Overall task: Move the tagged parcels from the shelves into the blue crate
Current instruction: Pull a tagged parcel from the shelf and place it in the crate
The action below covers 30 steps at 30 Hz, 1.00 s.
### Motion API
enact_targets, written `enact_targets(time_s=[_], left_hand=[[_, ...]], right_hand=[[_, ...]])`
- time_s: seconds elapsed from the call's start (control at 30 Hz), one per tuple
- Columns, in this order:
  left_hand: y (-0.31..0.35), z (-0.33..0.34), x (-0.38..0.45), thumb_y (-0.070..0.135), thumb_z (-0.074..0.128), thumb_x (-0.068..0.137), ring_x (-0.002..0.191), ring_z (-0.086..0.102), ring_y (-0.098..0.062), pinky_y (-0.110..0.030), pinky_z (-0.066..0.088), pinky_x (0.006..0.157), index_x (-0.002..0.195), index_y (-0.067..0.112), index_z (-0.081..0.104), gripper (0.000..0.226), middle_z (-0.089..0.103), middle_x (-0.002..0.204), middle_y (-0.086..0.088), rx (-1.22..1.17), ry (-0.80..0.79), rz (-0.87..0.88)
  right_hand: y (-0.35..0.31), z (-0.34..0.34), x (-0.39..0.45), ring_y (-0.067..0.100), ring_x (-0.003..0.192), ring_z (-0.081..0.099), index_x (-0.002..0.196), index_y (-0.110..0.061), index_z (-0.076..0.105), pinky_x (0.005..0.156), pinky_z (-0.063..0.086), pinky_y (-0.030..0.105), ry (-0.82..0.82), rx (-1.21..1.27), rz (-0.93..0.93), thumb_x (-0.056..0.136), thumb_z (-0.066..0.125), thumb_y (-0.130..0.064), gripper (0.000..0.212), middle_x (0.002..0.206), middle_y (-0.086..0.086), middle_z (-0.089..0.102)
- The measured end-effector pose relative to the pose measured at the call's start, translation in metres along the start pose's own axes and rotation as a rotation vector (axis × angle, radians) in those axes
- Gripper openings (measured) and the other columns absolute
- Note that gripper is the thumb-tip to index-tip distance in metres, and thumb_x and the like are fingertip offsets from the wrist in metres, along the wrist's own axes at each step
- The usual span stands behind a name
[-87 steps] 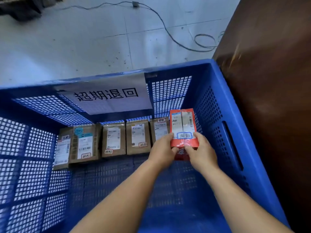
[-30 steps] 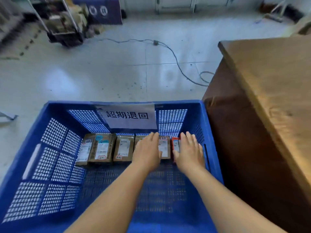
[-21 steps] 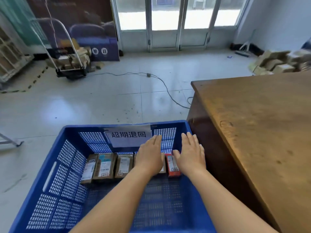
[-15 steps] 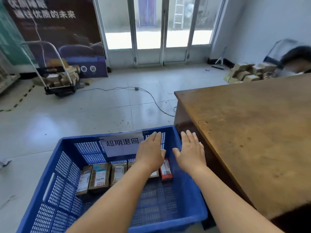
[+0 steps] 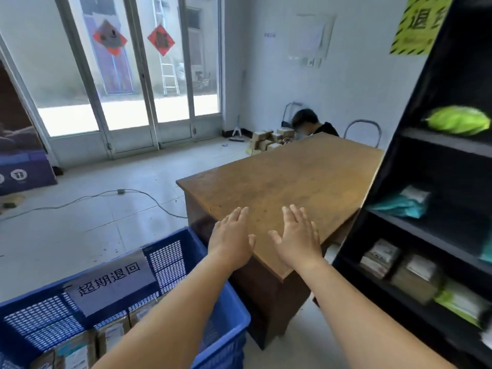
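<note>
The blue crate (image 5: pixel 226 304) sits on the floor at the bottom left, with a white paper sign (image 5: pixel 109 282) on its far wall and several brown labelled parcels (image 5: pixel 74 352) lying inside. My left hand (image 5: pixel 231 241) and my right hand (image 5: pixel 295 238) are both raised, flat and empty, fingers apart, over the near corner of the wooden desk. At the right stands a black shelf unit (image 5: pixel 415 227) holding a green bag (image 5: pixel 456 119), a teal bag (image 5: pixel 402 205) and brown and white parcels (image 5: pixel 402 267) on a lower shelf.
A wooden desk (image 5: pixel 287 177) stands between crate and shelves. A person (image 5: pixel 308 125) sits behind its far end beside a pile of cardboard boxes (image 5: pixel 269 139). A cable (image 5: pixel 93 198) runs across the tiled floor. Glass doors (image 5: pixel 138 75) fill the back wall.
The red parcel was set down in the crate and released. Both hands lifted out empty, and my view swung up and right from the crate to the desk and shelves.
</note>
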<state>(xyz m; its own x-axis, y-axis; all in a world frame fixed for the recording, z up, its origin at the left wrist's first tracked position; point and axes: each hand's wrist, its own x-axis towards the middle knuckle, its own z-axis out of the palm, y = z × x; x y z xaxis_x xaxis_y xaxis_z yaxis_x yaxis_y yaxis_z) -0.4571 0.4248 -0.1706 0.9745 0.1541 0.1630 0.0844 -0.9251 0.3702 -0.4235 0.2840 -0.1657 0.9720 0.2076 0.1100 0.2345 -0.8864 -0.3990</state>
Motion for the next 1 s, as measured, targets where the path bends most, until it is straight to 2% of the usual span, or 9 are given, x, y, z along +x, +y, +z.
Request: enact_targets(time_s=[0.33,0.77,1.0], left_hand=[[0.179,0.050,0.005,0.034,0.050,0.095,0.145,0.020,-0.019,-0.035,0.019,0.118,0.152,0.018,0.016,0.069,0.018,0.159,0.001,-0.087,-0.113,0.269],[0.405,0.148,-0.025,0.039,0.051,0.095,0.143,0.025,-0.018,-0.035,0.023,0.116,0.152,0.019,0.019,0.069,0.021,0.158,0.002,-0.137,-0.203,0.439],[0.508,0.198,-0.047,0.040,0.050,0.095,0.143,0.026,-0.018,-0.035,0.024,0.115,0.152,0.015,0.019,0.069,0.023,0.157,0.001,-0.136,-0.271,0.574]], right_hand=[[0.150,-0.083,-0.046,0.018,0.148,-0.006,0.153,-0.017,0.010,0.119,0.002,0.041,0.132,-0.023,0.258,0.098,0.042,-0.042,0.069,0.161,0.000,0.002],[0.378,-0.176,-0.119,0.019,0.148,-0.001,0.153,-0.016,0.012,0.120,0.007,0.041,0.182,-0.080,0.478,0.097,0.043,-0.043,0.069,0.161,0.000,0.005],[0.480,-0.215,-0.167,0.018,0.148,-0.003,0.153,-0.017,0.011,0.120,0.006,0.040,0.221,-0.085,0.633,0.097,0.043,-0.043,0.069,0.161,-0.001,0.003]])
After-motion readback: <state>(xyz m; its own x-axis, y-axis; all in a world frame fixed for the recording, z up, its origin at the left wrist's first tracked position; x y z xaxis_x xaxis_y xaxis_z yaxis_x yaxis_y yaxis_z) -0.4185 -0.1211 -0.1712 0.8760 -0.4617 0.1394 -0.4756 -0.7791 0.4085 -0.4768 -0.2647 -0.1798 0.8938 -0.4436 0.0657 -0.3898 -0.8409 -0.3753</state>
